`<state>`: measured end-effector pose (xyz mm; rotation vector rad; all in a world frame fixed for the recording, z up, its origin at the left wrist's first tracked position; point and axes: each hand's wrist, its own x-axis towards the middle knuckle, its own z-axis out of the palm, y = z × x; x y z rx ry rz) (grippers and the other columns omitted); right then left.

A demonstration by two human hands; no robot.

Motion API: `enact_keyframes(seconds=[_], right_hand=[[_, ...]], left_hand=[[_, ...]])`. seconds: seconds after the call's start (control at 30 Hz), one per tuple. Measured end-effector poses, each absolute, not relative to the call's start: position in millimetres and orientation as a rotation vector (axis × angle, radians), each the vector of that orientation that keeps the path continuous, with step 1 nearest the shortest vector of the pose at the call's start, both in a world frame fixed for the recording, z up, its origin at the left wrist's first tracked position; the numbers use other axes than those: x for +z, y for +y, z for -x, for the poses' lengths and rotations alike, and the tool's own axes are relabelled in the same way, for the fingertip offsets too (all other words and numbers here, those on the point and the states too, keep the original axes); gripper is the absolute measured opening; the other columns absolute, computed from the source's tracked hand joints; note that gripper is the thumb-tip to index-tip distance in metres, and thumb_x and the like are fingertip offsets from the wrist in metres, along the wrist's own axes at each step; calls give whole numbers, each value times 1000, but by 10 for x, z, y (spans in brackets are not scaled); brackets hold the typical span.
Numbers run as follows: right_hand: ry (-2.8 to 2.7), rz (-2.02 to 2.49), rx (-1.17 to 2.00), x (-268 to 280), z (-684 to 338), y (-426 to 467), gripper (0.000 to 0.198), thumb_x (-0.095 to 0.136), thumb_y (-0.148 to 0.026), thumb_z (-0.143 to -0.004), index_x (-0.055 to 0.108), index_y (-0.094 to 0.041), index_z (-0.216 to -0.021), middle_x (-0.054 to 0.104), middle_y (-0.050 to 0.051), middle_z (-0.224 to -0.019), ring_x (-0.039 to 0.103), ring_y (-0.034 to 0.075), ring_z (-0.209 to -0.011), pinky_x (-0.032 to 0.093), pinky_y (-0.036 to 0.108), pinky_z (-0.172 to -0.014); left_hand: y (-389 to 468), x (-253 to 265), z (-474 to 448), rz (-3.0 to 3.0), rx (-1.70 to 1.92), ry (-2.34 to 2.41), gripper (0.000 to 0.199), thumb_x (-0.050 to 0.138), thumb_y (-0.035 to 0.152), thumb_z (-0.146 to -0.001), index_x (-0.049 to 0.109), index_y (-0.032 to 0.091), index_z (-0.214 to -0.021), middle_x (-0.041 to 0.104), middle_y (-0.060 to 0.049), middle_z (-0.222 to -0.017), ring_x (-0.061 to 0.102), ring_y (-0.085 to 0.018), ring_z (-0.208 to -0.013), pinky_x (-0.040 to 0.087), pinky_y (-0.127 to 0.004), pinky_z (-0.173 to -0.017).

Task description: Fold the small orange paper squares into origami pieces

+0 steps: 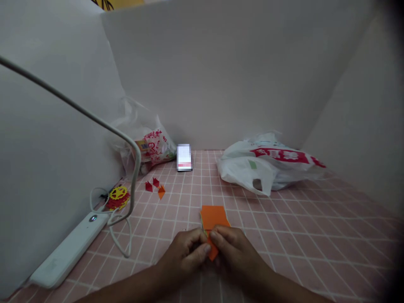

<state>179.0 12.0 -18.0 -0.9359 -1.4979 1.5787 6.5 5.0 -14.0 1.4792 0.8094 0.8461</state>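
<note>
At far left, a white power strip (pixel 71 248) lies along the wall, with yellow and red toothed cut-outs (pixel 118 193) near its far end. Behind them sits a clear plastic bag (pixel 158 145) with red print; in front of it lie two red and one orange folded paper pieces (pixel 161 192). A lit phone (pixel 184 157) stands beside the bag. The left hand (pixel 189 250) pinches a small orange paper (pixel 213 251), just in front of an orange paper stack (pixel 215 216); the right hand (pixel 235 252) grips the paper's other side. Farther right slumps a white plastic bag (pixel 243 164).
</note>
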Motion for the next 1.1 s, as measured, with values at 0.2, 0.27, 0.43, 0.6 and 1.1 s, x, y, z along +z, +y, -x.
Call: enact_keyframes(seconds=[0.2, 0.27, 0.43, 0.6, 1.1], right_hand=[[-1297, 793, 1777, -229, -1749, 157, 38, 60, -52, -88, 54, -17, -76, 59, -1, -64, 51, 8, -46, 39, 21, -46], [-1299, 787, 1770, -207, -1756, 154, 37, 59, -52, -89, 55, -17, -77, 58, -1, -64, 50, 8, -48, 41, 22, -48], [-1295, 810, 1760, -154, -1779, 137, 35, 58, -49, -90, 55, -17, -76, 56, -3, -62, 50, 8, -48, 41, 22, -48], [-1273, 790, 1780, -186, -1785, 148, 37, 57, -49, -91, 54, -17, -74, 58, -2, -63, 51, 8, -46, 40, 22, -47], [-1287, 772, 1779, -169, -1792, 146, 37, 59, -52, -90, 57, -17, -79, 58, -3, -63, 51, 8, -48, 42, 21, -47]], left_hand=[[83, -126, -33, -1348, 993, 875, 22, 63, 34, -88, 58, 15, -79, 64, -2, -68, 60, -13, -63, 47, -26, -64], [85, -104, -24, -1367, 1006, 898, 19, 63, 31, -88, 60, 15, -79, 65, -2, -67, 60, -13, -62, 47, -26, -64], [92, -79, -5, -1428, 1022, 969, 15, 63, 26, -87, 62, 16, -77, 65, -1, -67, 61, -13, -63, 48, -25, -64], [115, -64, 7, -1484, 1027, 908, 14, 65, 24, -86, 66, 15, -76, 65, -1, -67, 61, -14, -64, 49, -27, -65], [121, -94, 5, -1347, 1071, 915, 12, 69, 26, -84, 68, 15, -79, 65, 0, -66, 61, -13, -63, 49, -25, -64]])
